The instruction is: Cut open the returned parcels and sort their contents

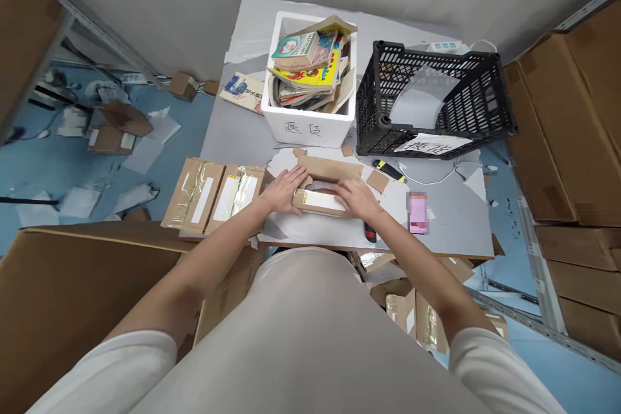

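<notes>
A small cardboard box lies at the front of the table, its long back flap raised and a pale label on its near side. My left hand grips the box's left end, thumb low near the front corner and fingers over the top. At the right end, my right hand has its fingers bent over the edge and holds it. Something dark and reddish shows in the gap on top, too little to name. Beside my right wrist is a red and black tool, partly hidden.
A white foam box of books and a black plastic crate stand behind. Two taped cartons sit at left. A yellow and black cutter and a phone lie at right. A large carton stands front left.
</notes>
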A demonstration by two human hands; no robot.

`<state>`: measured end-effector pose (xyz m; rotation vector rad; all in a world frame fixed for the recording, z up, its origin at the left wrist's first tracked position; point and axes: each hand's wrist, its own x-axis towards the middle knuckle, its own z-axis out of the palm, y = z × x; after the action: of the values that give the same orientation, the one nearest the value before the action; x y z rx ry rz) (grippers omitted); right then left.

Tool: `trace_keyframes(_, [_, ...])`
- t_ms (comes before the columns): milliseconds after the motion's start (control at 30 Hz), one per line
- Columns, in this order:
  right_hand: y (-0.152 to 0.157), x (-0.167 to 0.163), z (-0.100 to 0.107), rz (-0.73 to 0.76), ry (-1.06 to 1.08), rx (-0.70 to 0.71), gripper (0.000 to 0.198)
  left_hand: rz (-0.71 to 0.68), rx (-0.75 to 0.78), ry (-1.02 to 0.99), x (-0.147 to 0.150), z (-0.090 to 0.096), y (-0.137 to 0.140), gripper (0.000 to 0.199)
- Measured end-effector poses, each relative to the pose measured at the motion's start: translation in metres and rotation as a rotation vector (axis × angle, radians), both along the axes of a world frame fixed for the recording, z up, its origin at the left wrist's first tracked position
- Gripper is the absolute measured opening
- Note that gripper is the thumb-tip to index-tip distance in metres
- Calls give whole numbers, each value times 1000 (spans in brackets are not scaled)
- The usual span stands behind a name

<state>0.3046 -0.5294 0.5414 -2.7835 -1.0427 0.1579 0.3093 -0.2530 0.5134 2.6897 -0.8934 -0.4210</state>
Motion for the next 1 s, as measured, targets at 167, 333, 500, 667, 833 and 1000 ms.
trace_keyframes(167, [-4,-57,-1,-117,18,-218,26,-36,-130,-1,8,-15,12,114])
trace_keyframes(333, [-14,-106,-20,-126,7,-163,22,-141,-40,90,12,-6,22,112])
trace_keyframes(500, [-6,-77,5,-204,139,-166,31,16,32,-35,1,17,-2,77])
trace_keyframes(667, [23,-32,30,-25,139,-334,31,-134,-13,-255,-14,29,-47,49])
trace_keyframes(833, [13,-40,32,-197,67,-376,34,-202,94,-256,-14,33,-37,38])
trace_keyframes(1000, [-15,-58,16,-351,115,-332,66,2,163,-171,-19,26,-15,104])
